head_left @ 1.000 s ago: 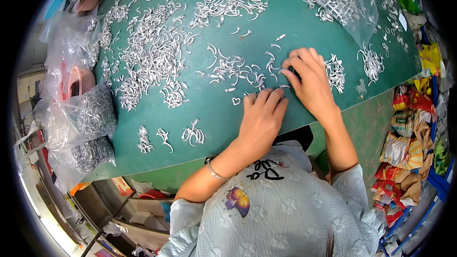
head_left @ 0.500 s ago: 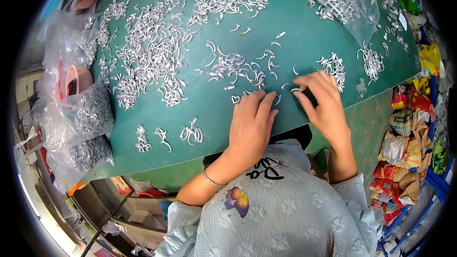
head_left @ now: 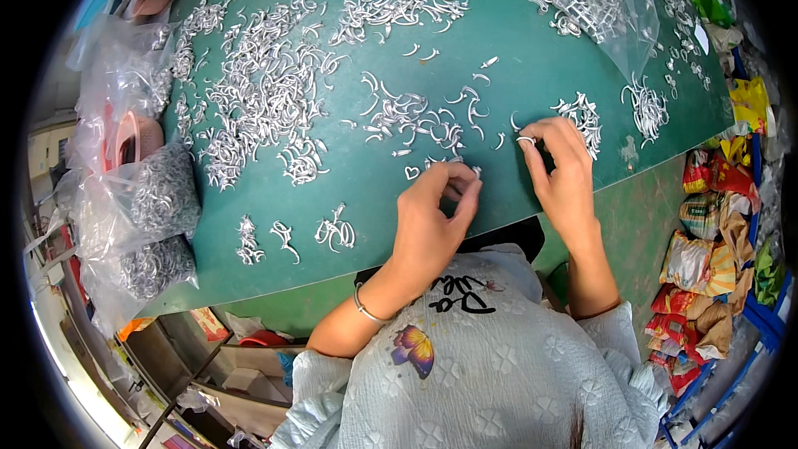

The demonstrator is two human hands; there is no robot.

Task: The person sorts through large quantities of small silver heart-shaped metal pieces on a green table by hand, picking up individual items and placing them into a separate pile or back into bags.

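My left hand (head_left: 434, 214) is closed in a pinch just above the near part of the green table. A small silver metal piece (head_left: 477, 172) shows at its fingertips. My right hand (head_left: 565, 168) pinches a curved silver metal piece (head_left: 525, 140) between thumb and forefinger. Between and beyond the hands lie a loose group of curved silver pieces (head_left: 411, 116) and a few single ones. A heart-shaped silver piece (head_left: 411, 172) rests beside my left hand. Right behind my right hand is a small pile of curved pieces (head_left: 586, 120).
A big heap of silver pieces (head_left: 266, 91) spreads over the left of the green table (head_left: 274, 283). Three small clusters, one a looped cluster (head_left: 335, 231), lie near the front edge. Filled clear bags (head_left: 162, 195) line the left; another bag (head_left: 598, 0) lies far right, near a separate pile (head_left: 646, 108).
My left fingers have lifted and curled into a pinch with a small piece. My right hand has drawn its fingers closer around its curved piece and shifted slightly.
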